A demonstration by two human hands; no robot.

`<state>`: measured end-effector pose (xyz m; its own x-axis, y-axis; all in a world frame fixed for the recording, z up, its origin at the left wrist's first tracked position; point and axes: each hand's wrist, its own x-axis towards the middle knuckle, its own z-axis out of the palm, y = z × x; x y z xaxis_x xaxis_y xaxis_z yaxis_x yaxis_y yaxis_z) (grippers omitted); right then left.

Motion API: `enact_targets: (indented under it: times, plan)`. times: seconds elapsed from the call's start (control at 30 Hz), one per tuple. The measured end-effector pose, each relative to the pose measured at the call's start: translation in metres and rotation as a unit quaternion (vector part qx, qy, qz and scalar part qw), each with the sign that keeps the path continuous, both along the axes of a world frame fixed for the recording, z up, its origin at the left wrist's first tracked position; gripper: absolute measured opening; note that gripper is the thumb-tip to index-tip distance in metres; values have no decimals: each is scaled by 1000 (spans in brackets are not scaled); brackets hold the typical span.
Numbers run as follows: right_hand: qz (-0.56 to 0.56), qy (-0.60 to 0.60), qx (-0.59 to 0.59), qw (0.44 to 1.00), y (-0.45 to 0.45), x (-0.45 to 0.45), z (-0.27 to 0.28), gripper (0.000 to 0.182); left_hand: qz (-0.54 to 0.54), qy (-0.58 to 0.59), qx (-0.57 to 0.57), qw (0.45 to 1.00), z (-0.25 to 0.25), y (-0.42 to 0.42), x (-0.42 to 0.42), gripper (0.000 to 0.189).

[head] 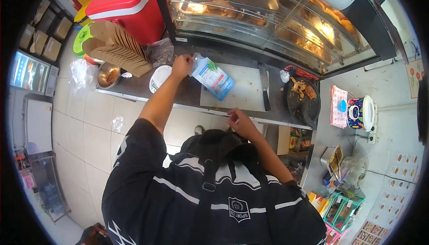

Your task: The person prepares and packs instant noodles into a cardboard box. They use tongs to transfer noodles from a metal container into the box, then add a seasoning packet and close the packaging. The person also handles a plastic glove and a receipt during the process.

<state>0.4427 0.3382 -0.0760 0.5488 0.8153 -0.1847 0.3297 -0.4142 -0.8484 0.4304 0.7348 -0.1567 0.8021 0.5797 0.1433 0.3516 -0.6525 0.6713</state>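
Note:
My left hand (182,66) is at the top left corner of a blue and white plastic packet (213,77), its fingers closed around the clear edge. The packet lies tilted over the left part of a white cutting board (246,87). My right hand (240,123) hangs near the counter's front edge, below the board, fingers bent and apart with nothing seen in them. A knife (264,89) lies along the board's right side. Left of the packet, partly behind my left forearm, sits a white digital kitchen scale (161,77).
A stone mortar (303,106) with fried pieces stands right of the knife. To the left are stacked brown paper food boxes (117,49), a metal bowl (108,74) and a red cooler box (129,3). A glass food warmer (268,20) rises behind the counter.

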Motion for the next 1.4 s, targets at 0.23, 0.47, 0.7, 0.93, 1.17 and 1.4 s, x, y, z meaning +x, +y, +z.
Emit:
enact_targets:
  times: [0.23,0.47,0.7,0.93,1.17,1.4]
  plan:
    - [-20,-363,47,930,97,29,-7,64,-60,-92,-220,969,49,-32,-24,12]
    - [54,-325,-117,937,121,58,-22,54,57,-146,-72,985,78,-14,-68,12]
    - [34,-168,-66,983,118,47,-1,55,136,-433,-495,741,151,-10,-113,21]
    - [52,285,261,921,141,11,67,47,59,-320,-336,884,176,-107,-122,24]
    - [72,191,133,970,113,28,95,16,-62,-204,-303,929,181,-118,-134,14]
    - [96,213,76,969,84,25,44,16,-66,-33,-21,997,180,-117,-148,24]
